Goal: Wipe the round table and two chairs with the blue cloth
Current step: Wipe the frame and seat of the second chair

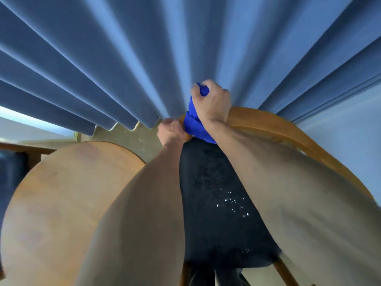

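My right hand grips the bunched blue cloth and presses it on the curved wooden top rail of a chair. Just to its left, my left hand curls around the end of that rail. The chair has a black padded seat with small white specks on it, partly hidden by my forearms. The round wooden table lies at the lower left, touching or very close to the chair. Only one chair is in view.
Pleated blue curtains hang right behind the chair and fill the upper view. A pale floor strip shows under their hem. A dark wooden ledge runs at the far left.
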